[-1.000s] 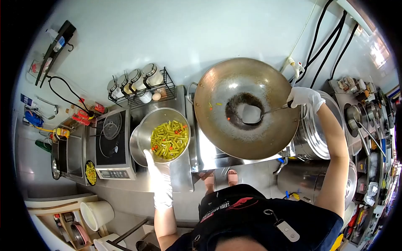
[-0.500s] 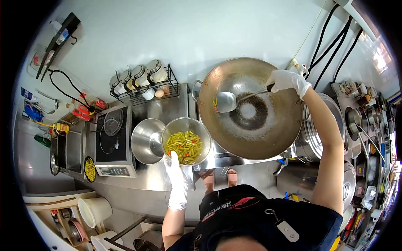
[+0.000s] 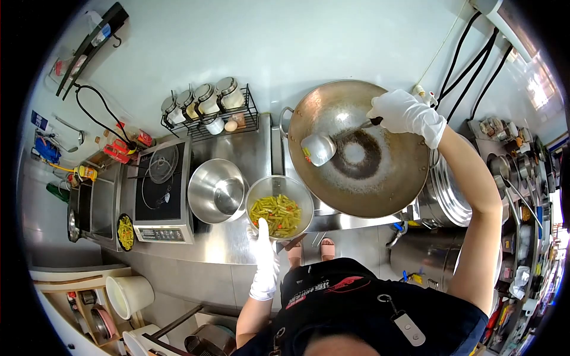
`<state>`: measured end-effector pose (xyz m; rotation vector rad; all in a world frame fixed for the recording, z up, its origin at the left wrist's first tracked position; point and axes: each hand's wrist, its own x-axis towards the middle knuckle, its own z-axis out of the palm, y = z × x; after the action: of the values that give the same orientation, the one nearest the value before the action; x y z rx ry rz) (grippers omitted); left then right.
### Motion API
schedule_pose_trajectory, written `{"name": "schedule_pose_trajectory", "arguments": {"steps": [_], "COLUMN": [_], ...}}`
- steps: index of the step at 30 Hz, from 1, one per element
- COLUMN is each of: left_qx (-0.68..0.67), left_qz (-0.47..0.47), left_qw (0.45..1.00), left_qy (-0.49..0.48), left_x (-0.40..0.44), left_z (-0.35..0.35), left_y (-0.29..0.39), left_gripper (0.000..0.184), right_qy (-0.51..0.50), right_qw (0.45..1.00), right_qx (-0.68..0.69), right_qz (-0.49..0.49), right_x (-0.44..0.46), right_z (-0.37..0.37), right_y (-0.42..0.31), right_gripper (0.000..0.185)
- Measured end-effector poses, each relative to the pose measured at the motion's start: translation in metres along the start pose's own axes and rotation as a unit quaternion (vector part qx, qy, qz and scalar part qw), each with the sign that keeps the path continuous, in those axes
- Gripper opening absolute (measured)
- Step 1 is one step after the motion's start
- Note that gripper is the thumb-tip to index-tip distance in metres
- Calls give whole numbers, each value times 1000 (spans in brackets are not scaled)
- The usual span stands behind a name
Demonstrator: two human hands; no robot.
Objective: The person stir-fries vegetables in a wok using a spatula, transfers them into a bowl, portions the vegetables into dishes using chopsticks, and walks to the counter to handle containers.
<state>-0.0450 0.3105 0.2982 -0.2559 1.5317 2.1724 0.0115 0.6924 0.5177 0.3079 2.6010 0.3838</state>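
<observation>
The left hand [image 3: 263, 244] is clamping the near edge of a bowl [image 3: 278, 186] of green bits [image 3: 275, 213], thumb on top, between a steel pot [image 3: 205, 193] and a big pan [image 3: 392, 184]. The right hand [image 3: 407, 113] is wrapping its fingers around a scoop [image 3: 321, 148] over the pan.

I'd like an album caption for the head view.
The gloved left hand holds a bowl of chopped green vegetables; the right hand, a spatula in a wok.
</observation>
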Motion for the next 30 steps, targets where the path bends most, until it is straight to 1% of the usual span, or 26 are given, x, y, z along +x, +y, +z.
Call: {"name": "schedule_pose_trajectory", "arguments": {"steps": [1, 2, 5, 6, 8, 9, 10, 11, 12, 13, 14, 15, 16, 17, 19, 20, 21, 22, 23, 24, 25, 26, 27, 28, 29, 30], "left_qx": [1, 31, 49, 34, 31, 4, -24, -6, 10, 26, 0, 9, 18, 27, -8, -27, -33, -40, -48, -37, -45, -76, -112, -129, -151, -194], "left_qz": [-3, -25, -31, -52, -61, -50, -40, -50, -57, -65, -50, -53, -56, -59, -72, -77, -85, -92, -99, -112, -110, -130, -140, -151, -153, -136], "left_qw": [1000, 999, 998, 998, 997, 999, 998, 999, 998, 997, 998, 998, 998, 997, 989, 983, 981, 979, 977, 980, 977, 972, 967, 964, 963, 962], "left_qy": [3, 37, 12, 30, 23, -10, -45, -22, 0, 22, -28, -32, -37, -42, -127, -166, -172, -178, -180, -161, -178, -181, -179, -175, -163, -133], "left_x": [5, 7, 15, 14, 16, 18, 20, 23, 27, 28, 29, 28, 27, 27, 33, 32, 30, 23, 15, 9, -4, -14, -23, -26, -32, -54], "left_z": [-5, -5, -5, -2, -6, -7, -8, -11, -13, -13, -13, -15, -14, -14, -28, -31, -34, -33, -35, -40, -40, -45, -51, -64, -78, -75], "left_y": [-12, -18, -28, -30, -31, -32, -32, -34, -38, -36, -33, -30, -25, -21, -23, -21, -20, -11, -5, -4, 9, 11, 12, 6, -1, 10], "left_gripper": [48, 51, 75, 77, 77, 78, 78, 70, 61, 53, 55, 55, 56, 56, 64, 69, 68, 67, 66, 63, 61, 61, 61, 62, 63, 66], "right_qy": [0, -1, 74, 124, 221, 258, 275, 292, 282, 287, 291, 295, 271, 265, 238, 213, 191, 176, 122, 93, 64, 64, 71, 138, 152, 154], "right_qw": [1000, 1000, 995, 991, 971, 957, 952, 946, 938, 938, 938, 939, 949, 961, 965, 959, 946, 935, 917, 905, 891, 885, 882, 902, 916, 905], "right_qx": [2, 3, 65, 29, -38, -81, -104, -127, -186, -183, -179, -174, -161, -83, 81, 148, 213, 246, 300, 325, 351, 358, 364, 310, 282, 325], "right_qz": [-2, -4, -17, -37, -78, -104, -86, -66, -76, -65, -54, -40, -6, 16, 78, 115, 151, 183, 232, 258, 279, 291, 292, 269, 240, 230], "right_x": [-8, -18, -72, -91, -125, -134, -136, -136, -141, -144, -147, -151, -156, -160, -175, -179, -180, -177, -172, -165, -156, -145, -129, -112, -98, -86], "right_z": [-3, -7, -28, -35, -46, -46, -37, -28, -28, -28, -28, -28, -27, -26, -19, -13, -4, 15, 25, 36, 51, 77, 108, 144, 162, 179], "right_y": [-5, -9, -24, -35, -61, -75, -90, -103, -109, -111, -112, -114, -116, -112, -100, -92, -83, -72, -67, -65, -65, -65, -59, -56, -55, -53], "right_gripper": [26, 27, 28, 26, 23, 24, 23, 23, 23, 23, 23, 23, 26, 28, 33, 35, 37, 35, 34, 33, 33, 32, 32, 30, 34, 35]}}
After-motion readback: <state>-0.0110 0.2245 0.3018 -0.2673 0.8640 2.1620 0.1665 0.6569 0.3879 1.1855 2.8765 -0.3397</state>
